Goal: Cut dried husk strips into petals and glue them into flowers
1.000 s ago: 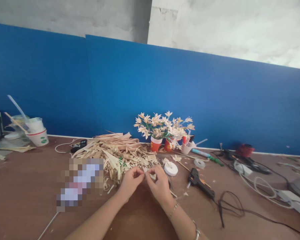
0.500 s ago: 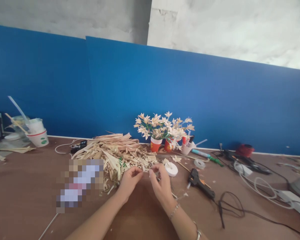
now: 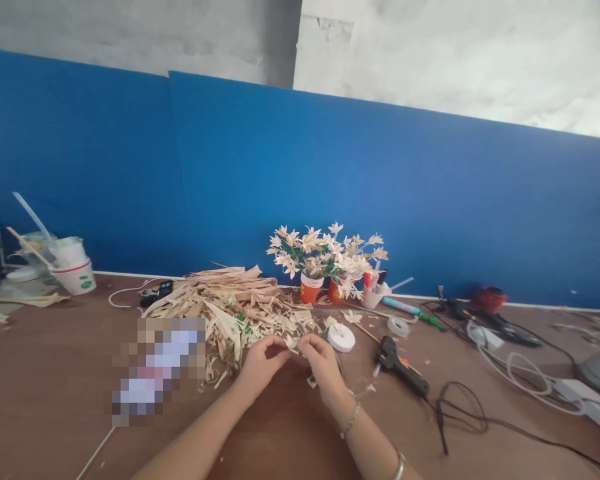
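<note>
My left hand is closed in a pinch at the near edge of a heap of dried husk strips. Facing it, my right hand is pinched too, its fingertips almost meeting the left ones. Something small and pale shows between the fingertips, too tiny to name. A white roll of tape lies just beyond my right hand. Behind it, pale husk flowers on green stems stand in red paper cups.
A black glue gun lies at the right, its cord trailing over the brown table. A clear tape ring sits behind it. White cables and a power strip are further right. At the far left stands a white paper cup.
My right fingertips have shifted slightly left and come closer to the left ones. A small pale scrap now shows on the table below my right hand.
</note>
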A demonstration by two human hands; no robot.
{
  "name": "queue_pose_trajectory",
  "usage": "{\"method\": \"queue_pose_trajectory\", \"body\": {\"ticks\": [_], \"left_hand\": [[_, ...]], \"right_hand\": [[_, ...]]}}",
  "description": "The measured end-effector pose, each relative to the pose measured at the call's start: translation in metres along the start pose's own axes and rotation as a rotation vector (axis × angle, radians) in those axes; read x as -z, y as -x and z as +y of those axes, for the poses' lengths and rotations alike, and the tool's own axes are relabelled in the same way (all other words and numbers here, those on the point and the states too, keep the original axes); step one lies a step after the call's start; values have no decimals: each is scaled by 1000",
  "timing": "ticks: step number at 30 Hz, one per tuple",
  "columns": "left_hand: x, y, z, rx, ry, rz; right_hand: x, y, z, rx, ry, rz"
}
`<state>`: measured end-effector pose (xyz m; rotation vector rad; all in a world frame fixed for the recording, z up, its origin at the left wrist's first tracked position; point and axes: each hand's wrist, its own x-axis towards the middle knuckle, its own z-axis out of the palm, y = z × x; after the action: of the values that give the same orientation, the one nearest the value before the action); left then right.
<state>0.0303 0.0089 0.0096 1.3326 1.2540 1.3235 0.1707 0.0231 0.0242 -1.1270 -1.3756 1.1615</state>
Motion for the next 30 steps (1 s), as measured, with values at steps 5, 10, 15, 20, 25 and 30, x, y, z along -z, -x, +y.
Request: {"method": "queue_pose_trajectory", "body": {"ticks": [5,10,15,20,25,30], "left_hand": [[-1,0,0,-6,-22,-6],[-2,0,-4,52,60,-27],[0,0,-3,-6,14,-31],[1,-2,-6,-130,-105,21],[2,-3,-8,-175,-153,48],[2,-2,-5,-168,-145,58]], "right_hand": [[0,-1,5,38,10,-32],[0,0,6,78,25,-32],[-1,0,8,152,58,-17],[-1,-1,10,203,96,-44],[0,-1,10,200,104,-63],[0,-1,9,216,105,-91]]}}
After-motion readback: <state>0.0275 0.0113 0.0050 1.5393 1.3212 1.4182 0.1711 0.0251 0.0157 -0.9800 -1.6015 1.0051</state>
